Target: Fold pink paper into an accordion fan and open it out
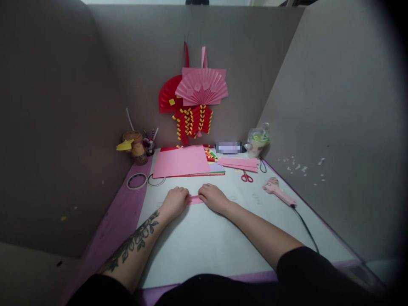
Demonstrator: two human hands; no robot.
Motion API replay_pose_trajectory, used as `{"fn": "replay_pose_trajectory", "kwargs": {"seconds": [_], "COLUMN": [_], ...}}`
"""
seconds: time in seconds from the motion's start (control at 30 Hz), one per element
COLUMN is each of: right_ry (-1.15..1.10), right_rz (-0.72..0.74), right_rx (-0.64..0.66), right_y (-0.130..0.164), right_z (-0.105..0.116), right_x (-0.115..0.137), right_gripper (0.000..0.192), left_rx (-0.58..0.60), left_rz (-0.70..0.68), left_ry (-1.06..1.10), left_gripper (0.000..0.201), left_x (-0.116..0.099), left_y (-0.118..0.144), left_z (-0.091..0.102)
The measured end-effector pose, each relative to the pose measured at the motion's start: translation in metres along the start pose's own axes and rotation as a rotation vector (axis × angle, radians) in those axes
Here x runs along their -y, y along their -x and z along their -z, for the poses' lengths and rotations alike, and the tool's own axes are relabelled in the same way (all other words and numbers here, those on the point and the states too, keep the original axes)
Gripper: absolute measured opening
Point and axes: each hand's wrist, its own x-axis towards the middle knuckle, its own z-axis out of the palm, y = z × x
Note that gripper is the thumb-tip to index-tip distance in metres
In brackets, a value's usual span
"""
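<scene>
A narrow pink paper strip lies across the middle of the white work surface, between my two hands. My left hand is closed over its left end, fingers curled and pressed together. At the other end my right hand grips the strip the same way. Both hands rest low, close to the surface. Only the short middle part of the strip shows; its ends are hidden under my fingers.
Pink sheets lie stacked behind my hands, with pink strips and red scissors to their right. A pink glue gun trails its cord at right. Tape rolls and a brown cup sit left. Paper fans hang on the divider.
</scene>
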Motion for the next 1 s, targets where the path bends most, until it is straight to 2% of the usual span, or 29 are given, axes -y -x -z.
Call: {"fn": "replay_pose_trajectory", "kwargs": {"seconds": [0.13, 0.3, 0.53, 0.73, 0.8, 0.87, 1.0], "right_ry": [0.032, 0.070, 0.086, 0.013, -0.028, -0.119, -0.452], "right_rz": [0.014, 0.041, 0.024, 0.077, 0.086, 0.075, -0.053], "right_rx": [0.000, 0.014, 0.079, 0.082, 0.061, 0.014, -0.159], "right_y": [-0.003, -0.003, 0.009, 0.021, 0.023, 0.025, 0.029], "right_z": [-0.002, -0.002, 0.012, 0.020, 0.019, 0.018, 0.017], "right_x": [0.008, 0.005, -0.020, -0.044, -0.045, -0.044, -0.042], "right_gripper": [0.015, 0.015, 0.014, 0.015, 0.015, 0.015, 0.007], "left_rx": [-0.037, -0.035, 0.060, 0.148, 0.156, 0.112, -0.005], "left_rz": [-0.023, -0.039, 0.017, 0.069, 0.050, 0.012, 0.029], "left_ry": [0.001, 0.031, 0.070, 0.065, 0.034, 0.001, 0.050], "left_gripper": [0.021, 0.023, 0.019, 0.016, 0.016, 0.017, 0.016], "left_x": [-0.009, -0.012, 0.016, 0.042, 0.044, 0.043, 0.044], "left_y": [-0.002, -0.004, 0.006, 0.013, 0.013, 0.015, 0.015], "left_z": [-0.004, -0.008, 0.005, 0.018, 0.019, 0.020, 0.024]}}
